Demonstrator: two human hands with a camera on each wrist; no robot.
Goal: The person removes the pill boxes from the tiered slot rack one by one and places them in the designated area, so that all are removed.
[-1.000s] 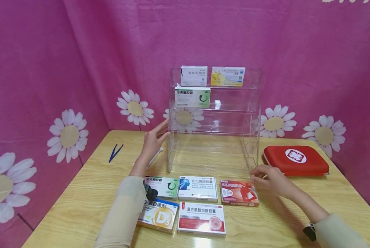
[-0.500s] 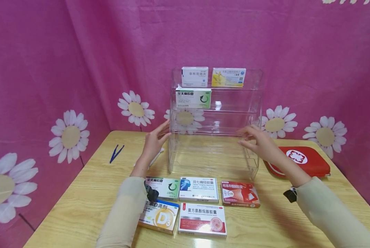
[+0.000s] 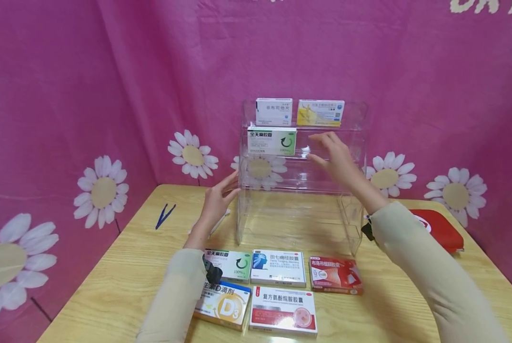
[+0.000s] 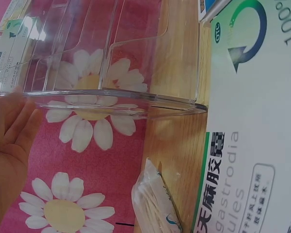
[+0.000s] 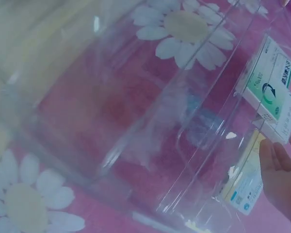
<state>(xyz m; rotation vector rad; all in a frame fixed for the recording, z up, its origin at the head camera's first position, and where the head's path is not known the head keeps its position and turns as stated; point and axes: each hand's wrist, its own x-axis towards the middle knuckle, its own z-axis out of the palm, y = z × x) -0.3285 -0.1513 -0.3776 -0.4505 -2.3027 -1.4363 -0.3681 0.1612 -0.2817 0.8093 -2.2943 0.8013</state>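
While left hand (image 3: pixel 218 202) braces clear rack (image 3: pixel 350 214), right hand (image 3: pixel 335 155) apparently hovers, fingers extended.

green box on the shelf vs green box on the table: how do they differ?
The green box on the rack stands upright on its long edge on the second tier of the clear rack, face forward; the green box on the table lies flat, face up. The racked one stands alone on its tier; the flat one lies beside a blue-and-white box. Both show the same green arrow-circle design.
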